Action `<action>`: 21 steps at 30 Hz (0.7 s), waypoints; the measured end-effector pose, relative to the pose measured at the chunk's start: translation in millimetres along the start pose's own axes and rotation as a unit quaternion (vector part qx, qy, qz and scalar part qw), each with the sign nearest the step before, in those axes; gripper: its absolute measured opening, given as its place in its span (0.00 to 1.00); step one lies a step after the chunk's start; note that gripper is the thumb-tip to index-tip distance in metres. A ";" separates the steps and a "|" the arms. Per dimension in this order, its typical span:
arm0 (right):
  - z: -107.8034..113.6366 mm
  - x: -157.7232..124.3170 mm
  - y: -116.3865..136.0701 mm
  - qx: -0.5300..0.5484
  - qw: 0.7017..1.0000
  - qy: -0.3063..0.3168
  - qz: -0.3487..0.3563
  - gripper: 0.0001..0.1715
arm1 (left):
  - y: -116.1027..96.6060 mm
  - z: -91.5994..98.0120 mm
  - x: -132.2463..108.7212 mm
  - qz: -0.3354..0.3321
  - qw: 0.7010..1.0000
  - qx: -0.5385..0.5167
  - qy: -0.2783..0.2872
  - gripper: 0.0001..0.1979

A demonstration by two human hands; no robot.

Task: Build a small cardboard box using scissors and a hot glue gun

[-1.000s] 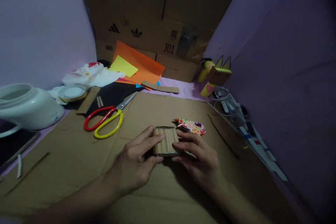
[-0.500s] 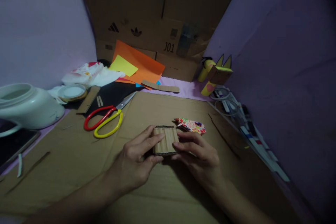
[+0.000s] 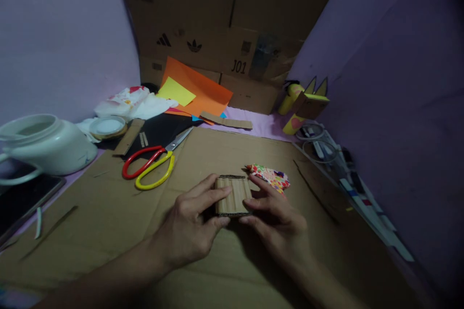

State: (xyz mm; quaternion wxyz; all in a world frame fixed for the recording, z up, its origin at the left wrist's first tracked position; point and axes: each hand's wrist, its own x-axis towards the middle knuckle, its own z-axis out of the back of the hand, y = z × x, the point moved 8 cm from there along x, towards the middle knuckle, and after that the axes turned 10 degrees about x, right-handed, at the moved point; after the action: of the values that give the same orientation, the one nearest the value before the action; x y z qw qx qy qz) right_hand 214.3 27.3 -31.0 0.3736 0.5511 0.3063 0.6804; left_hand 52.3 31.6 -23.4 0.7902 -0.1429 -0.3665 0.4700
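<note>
Between my two hands is a small cardboard box (image 3: 235,198), squarish, with ridged corrugated faces and dark rough edges at top and bottom. My left hand (image 3: 197,217) is closed on its left side, a finger across the front and the thumb at the lower edge. My right hand (image 3: 277,217) grips the right side with its fingertips, the index finger raised at the upper right corner. A flower-patterned wrapped piece (image 3: 270,176) with a pointed brown tip lies just behind my right hand. Scissors (image 3: 159,159) with red and yellow handles rest to the left, blades apart.
A cardboard sheet (image 3: 203,149) covers the table. On the left stand a white pot (image 3: 54,147) and a dark phone-like slab (image 3: 32,198). Orange paper (image 3: 203,91) leans at the back against a big carton (image 3: 188,9). A yellow-and-brown cardboard figure (image 3: 311,106) and pens (image 3: 351,188) sit right.
My right index finger has lifted from the box's side toward its upper corner, and the right thumb sits lower. The whole view has shifted slightly, moving the scene rightward.
</note>
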 end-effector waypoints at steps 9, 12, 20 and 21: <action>0.1 -8.7 11.7 0.018 0.999 0.036 0.021 0.14 | -13.2 7.2 -11.9 -0.128 0.992 -0.002 -0.013 0.27; 1.4 -12.0 9.1 0.124 0.992 0.008 -0.015 0.20 | -20.0 8.6 -13.1 -0.162 0.987 -0.010 0.002 0.33; 0.3 -14.9 -1.2 0.050 0.997 0.045 -0.048 0.36 | -5.8 1.9 -17.1 -0.053 0.998 -0.021 0.031 0.37; 1.1 -13.7 -0.1 0.016 0.998 0.054 -0.039 0.36 | -3.9 -0.9 -18.2 -0.045 0.998 -0.016 0.045 0.37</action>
State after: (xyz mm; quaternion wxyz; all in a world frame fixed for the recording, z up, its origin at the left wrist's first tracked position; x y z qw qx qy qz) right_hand 216.9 15.8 -38.0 0.3738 0.5073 0.3578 0.6891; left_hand 50.2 14.2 -29.9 0.8237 -0.1601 -0.3440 0.4215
